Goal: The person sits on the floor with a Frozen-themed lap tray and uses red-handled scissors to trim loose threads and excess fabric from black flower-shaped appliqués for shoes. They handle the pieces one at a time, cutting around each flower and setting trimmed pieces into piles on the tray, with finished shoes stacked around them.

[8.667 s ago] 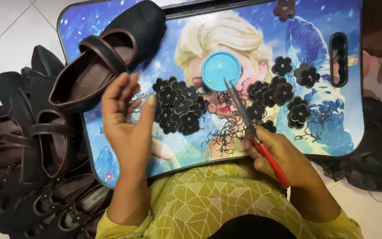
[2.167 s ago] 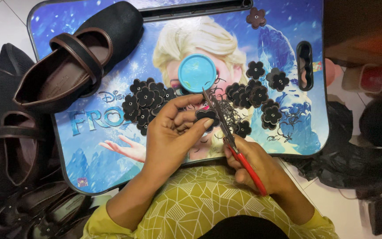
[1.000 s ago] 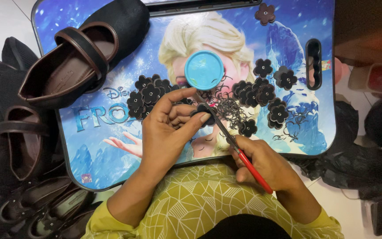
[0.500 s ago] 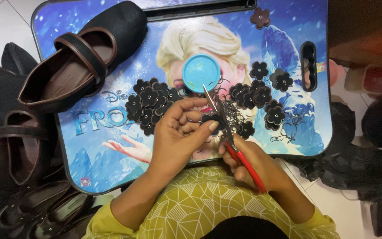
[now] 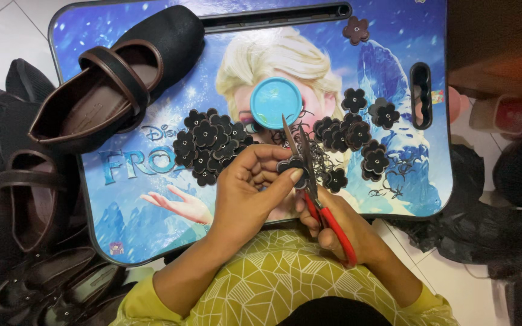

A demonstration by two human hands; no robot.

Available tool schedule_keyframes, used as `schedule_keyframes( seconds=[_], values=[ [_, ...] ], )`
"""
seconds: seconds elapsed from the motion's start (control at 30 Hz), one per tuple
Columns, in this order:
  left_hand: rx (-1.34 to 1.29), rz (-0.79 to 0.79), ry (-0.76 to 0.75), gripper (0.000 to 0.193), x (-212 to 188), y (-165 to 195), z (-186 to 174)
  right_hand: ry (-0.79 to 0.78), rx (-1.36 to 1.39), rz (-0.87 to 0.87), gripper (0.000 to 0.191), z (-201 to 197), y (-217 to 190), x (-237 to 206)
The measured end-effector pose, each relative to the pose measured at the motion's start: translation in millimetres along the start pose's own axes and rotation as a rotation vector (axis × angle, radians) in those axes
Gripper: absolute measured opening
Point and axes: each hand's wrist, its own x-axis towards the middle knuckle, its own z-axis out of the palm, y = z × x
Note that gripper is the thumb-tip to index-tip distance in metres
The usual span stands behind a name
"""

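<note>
Nearest me, I see my left hand [image 5: 246,193] curled, its thumb and fingertips pinching a small dark flower-shaped piece [image 5: 291,166] just above the lap. My right hand [image 5: 333,226] sits immediately to its right, closed around the red handles of the scissors [image 5: 309,181], whose thin metal blades run up and away from me with the flower piece right against them; whether the edges bite it I cannot tell. So the piece lies to the left of the right hand. Beyond, more matte dark flowers [image 5: 206,148] lie clustered on the glossy printed lap tray [image 5: 394,36], with thread-like trimmings, a round blue lid [image 5: 276,102], and farthest off a brown strapped shoe [image 5: 116,78].
</note>
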Motion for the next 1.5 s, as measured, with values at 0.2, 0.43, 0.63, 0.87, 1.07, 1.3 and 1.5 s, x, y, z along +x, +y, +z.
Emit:
schedule_keyframes(
  seconds=[0.2,0.43,0.63,0.87,1.07,1.3,1.5],
  values=[
    [0.029,0.027,0.008,0.028,1.5,-0.8,3.5,0.001,0.044,-0.01,0.103,0.5,1.3,-0.1],
    [0.029,0.016,0.02,0.027,2.3,0.4,3.5,0.051,-0.05,-0.065,0.098,1.1,6.5,1.6],
    [0.042,-0.033,0.044,0.026,2.3,2.8,2.2,0.034,-0.092,-0.035,0.097,-3.3,7.4,0.3],
    [0.091,-0.079,0.07,0.024,0.2,9.5,2.7,0.008,-0.108,-0.06,0.096,-6.6,4.5,1.3],
    [0.142,-0.014,0.047,0.025,-1.8,11.0,3.7,0.013,-0.083,-0.04,0.103,-4.7,0.6,-2.8],
    [0.225,0.05,0.043,0.026,-4.4,11.8,4.3,0.008,-0.117,-0.069,0.105,-4.2,0.8,-2.4],
    [0.291,0.065,0.037,0.025,-5.3,13.7,2.9,0.0,-0.084,-0.075,0.106,-3.2,1.3,-3.3]
  ],
)
